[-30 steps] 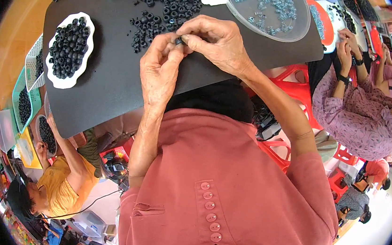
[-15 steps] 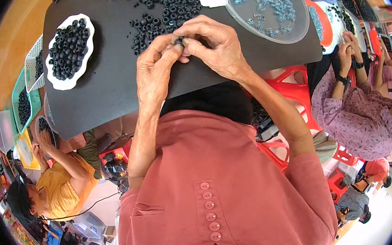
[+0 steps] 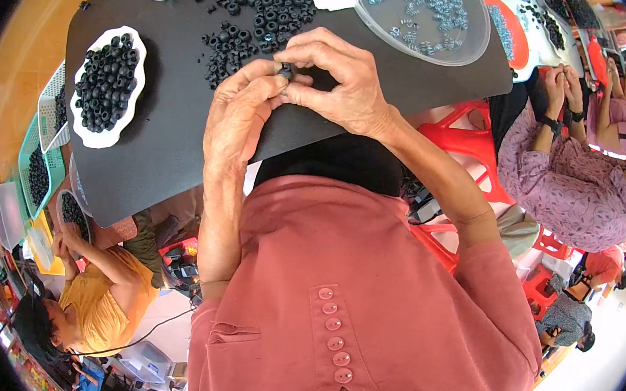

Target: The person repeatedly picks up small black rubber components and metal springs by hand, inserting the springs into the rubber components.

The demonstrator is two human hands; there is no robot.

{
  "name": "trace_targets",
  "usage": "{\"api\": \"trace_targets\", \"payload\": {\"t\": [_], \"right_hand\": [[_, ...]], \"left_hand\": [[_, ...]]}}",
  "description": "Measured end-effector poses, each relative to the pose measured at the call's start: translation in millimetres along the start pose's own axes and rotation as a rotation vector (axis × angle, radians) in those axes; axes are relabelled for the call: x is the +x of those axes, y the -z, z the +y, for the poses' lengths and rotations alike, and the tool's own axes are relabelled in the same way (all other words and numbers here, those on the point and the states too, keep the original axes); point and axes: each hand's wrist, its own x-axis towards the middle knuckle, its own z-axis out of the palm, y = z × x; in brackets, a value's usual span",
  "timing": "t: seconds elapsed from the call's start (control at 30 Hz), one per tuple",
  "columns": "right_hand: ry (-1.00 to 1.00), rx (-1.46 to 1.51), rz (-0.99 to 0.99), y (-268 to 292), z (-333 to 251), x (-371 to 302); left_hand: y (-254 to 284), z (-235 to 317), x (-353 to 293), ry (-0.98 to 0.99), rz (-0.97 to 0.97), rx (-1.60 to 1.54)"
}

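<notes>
Left hand (image 3: 239, 113), its grip pinched closed on a small black piece (image 3: 286, 71) above a dark desk (image 3: 163, 143), right hand (image 3: 347, 89) meeting it, grip loosely curled, hold unclear, loose black rings (image 3: 277, 20) beyond, white scalloped dish (image 3: 100, 139) at left

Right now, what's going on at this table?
A person holds a small dark piece between left hand and right hand, over a dark table. Loose black pieces lie just beyond; a white dish of similar ones stands to the left, a clear round tray of bluish pieces to the right.
</notes>
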Motion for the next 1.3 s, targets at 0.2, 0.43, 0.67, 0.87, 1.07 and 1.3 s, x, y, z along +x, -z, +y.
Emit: {"api": "trace_targets", "payload": {"t": [0.2,0.43,0.67,0.87,1.07,1.3], "right_hand": [[0.068,-0.120,0.041,-0.6,-2.1,-3.3],[0.141,-0.153,0.011,-5.7,-0.4,-4.2],[0.075,-0.124,0.039,-7.3,3.4,0.5],[0.154,-0.166,0.077,-2.8,2.9,-4.9],[0.082,-0.194,0.104,33.7,-18.1,-12.8],[0.072,-0.607,0.339,144.1,45.3,106.8]], "left_hand": [[6.1,-3.0,1.4,0.071,0.007,-0.008],[9.2,-1.1,-1.0,0.092,-0.035,-0.044],[6.3,-0.8,4.8,0.009,-0.046,0.010],[0.6,-8.5,1.7,-0.052,0.120,0.161],[-1.2,-8.1,-1.5,-0.122,-0.037,0.171],[-5.9,-10.5,-8.7,-0.164,0.061,0.237]]}}
